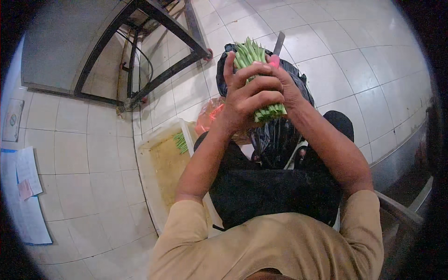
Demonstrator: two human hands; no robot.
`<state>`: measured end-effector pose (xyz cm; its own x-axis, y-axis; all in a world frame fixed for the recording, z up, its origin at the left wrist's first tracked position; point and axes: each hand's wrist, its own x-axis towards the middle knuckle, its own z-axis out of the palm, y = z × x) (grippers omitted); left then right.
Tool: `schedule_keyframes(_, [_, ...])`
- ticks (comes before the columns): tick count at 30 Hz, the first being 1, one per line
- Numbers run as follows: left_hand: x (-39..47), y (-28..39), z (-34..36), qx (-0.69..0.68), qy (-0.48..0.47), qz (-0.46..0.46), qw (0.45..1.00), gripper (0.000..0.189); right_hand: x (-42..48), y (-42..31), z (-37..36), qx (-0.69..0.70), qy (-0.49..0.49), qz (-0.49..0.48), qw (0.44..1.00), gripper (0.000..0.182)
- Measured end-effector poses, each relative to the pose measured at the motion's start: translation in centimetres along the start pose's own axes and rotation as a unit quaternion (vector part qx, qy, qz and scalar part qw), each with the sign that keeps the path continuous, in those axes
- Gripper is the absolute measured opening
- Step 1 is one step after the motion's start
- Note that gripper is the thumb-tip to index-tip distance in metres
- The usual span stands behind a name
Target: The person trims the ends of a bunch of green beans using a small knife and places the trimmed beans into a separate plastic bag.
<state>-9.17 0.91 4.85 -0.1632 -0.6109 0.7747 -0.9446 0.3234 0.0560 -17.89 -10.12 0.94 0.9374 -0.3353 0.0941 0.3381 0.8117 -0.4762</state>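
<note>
A bundle of green beans (250, 54) is held up in front of me, tips pointing away and cut-looking ends towards me. My left hand (253, 87) wraps its fingers across the bundle. On the other side my right hand (288, 84) presses against the beans and also grips a knife (279, 43) by its pink handle, the blade pointing up and away. Below both hands lies a black plastic bag (274, 143) between my knees; what is in it cannot be seen. To the left, a few green beans (181, 142) rest in a white plastic tub (189, 136).
A clear and orange-red plastic bag (210, 113) sits between the tub and the black bag. A dark metal frame on wheels (168, 75) stands on the tiled floor (336, 77) at upper left. Papers (29, 171) hang on the tiled wall. A metal edge (399, 206) is at my right.
</note>
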Motion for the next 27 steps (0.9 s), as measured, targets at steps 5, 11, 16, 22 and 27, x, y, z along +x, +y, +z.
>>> schedule_keyframes(5, [0.0, -0.3, -0.8, 0.009, -0.058, -0.043, 0.997, 0.041, 0.0, -0.6, 1.3, -0.04, 0.059, -0.044, 0.996, 0.038])
schedule_keyframes(11, [0.1, -0.7, 0.3, -0.136, -0.08, -0.084, 0.984, 0.104, 1.6, -1.8, -1.8, -0.017, 0.02, -0.033, 0.999, 0.035])
schedule_keyframes(16, [-1.2, -0.1, 0.3, -0.502, 0.029, -0.211, 0.838, 0.112, 1.4, -3.4, -1.6, -0.01, -0.023, 0.039, 0.999, 0.034])
schedule_keyframes(22, [-9.1, -6.0, 2.0, -0.892, 0.023, -0.334, 0.305, 0.08, 1.7, -1.8, 0.3, -0.312, 0.027, -0.097, 0.945, 0.055])
schedule_keyframes(27, [-3.8, -0.4, 3.1, -0.608, 0.056, -0.654, 0.446, 0.071, 3.0, 2.6, -5.1, -0.582, 0.04, -0.216, 0.783, 0.074])
